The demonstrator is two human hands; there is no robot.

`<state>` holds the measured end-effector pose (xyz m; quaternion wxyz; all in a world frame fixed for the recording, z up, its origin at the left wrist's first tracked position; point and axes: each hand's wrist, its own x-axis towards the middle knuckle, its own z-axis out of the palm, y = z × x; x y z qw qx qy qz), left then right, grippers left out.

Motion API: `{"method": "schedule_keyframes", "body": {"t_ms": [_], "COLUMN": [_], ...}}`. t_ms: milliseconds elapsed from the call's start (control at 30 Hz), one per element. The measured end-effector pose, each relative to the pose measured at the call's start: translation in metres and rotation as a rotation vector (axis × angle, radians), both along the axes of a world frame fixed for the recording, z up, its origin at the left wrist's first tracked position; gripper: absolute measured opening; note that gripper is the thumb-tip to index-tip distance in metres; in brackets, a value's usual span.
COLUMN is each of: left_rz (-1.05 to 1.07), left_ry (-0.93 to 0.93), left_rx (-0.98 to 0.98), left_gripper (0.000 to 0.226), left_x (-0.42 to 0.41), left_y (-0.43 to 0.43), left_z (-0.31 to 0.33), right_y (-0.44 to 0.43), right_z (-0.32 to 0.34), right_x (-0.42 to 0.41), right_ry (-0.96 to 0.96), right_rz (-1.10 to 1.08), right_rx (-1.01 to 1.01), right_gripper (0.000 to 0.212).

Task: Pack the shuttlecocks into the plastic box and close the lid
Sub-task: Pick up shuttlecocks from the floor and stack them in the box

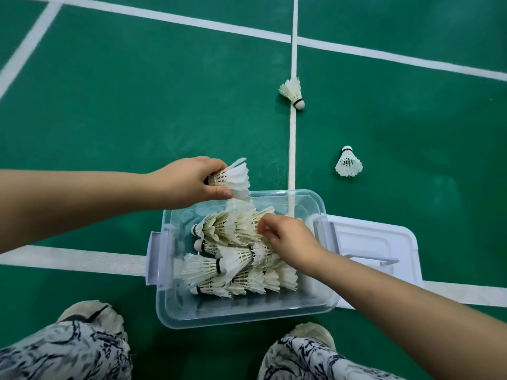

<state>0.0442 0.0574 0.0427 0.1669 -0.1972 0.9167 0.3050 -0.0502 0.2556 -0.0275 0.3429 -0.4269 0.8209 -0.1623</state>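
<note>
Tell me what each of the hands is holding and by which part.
The left hand grips a shuttlecock around its cork end, feathers pointing right. The right hand rests on the shuttlecocks in the box; whether it grips one cannot be told.

**Count of things on the court floor**

One clear plastic box; one white lid beside it; two hands, the left hand and the right hand; one shuttlecock in the left hand; two loose shuttlecocks on the floor, the far one and the near one; a heap of shuttlecocks in the box, perhaps a dozen or more, too overlapped to count exactly; two shoes, one on the left and one on the right.
</note>
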Motion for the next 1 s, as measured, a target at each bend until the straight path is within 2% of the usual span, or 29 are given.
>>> {"method": "schedule_keyframes", "body": {"t_ms": [167,300,333,433,467,567,667,733,800,900,1000], "left_rz": [-0.016,-0.024,-0.033,-0.113,-0.135,-0.176,-0.223,-0.267,-0.280,-0.262,-0.261], "left_ry": [-0.017,-0.056,-0.086,-0.192,-0.217,-0.260,-0.302,-0.360,-0.405,-0.415,-0.428], "left_rx": [0.020,0.109,0.126,0.139,0.145,0.130,0.134,0.142,0.117,0.065,0.056], "left_gripper": [0.036,0.014,0.016,0.052,0.057,0.046,0.035,0.025,0.032,0.037,0.034], "left_x": [0.012,0.032,0.038,0.051,0.053,0.061,0.067,0.069,0.068,0.064,0.062], "left_y": [0.003,0.012,0.015,0.026,0.030,0.038,0.043,0.046,0.046,0.042,0.040], "left_z": [0.005,0.013,0.013,0.014,0.013,0.006,-0.004,-0.010,-0.014,-0.018,-0.022], "right_y": [0.006,0.016,0.018,0.016,0.015,0.010,0.009,0.010,0.012,0.015,0.012], "right_z": [0.018,0.041,0.047,0.065,0.069,0.070,0.057,0.048,0.039,0.028,0.023], "right_x": [0.003,0.009,0.012,0.023,0.029,0.049,0.063,0.068,0.071,0.074,0.076], "right_ry": [-0.017,-0.034,-0.013,-0.057,-0.125,-0.327,-0.306,-0.289,-0.271,-0.279,-0.346], "right_rz": [-0.058,-0.236,-0.231,-0.125,-0.086,-0.023,0.026,0.029,0.054,0.156,0.180], "right_rx": [-0.063,-0.218,-0.247,-0.266,-0.255,-0.228,-0.166,-0.101,-0.019,0.125,0.196], "right_gripper": [0.012,0.009,0.008,0.010,0.011,0.018,0.036,0.039,0.041,0.039,0.022]}}
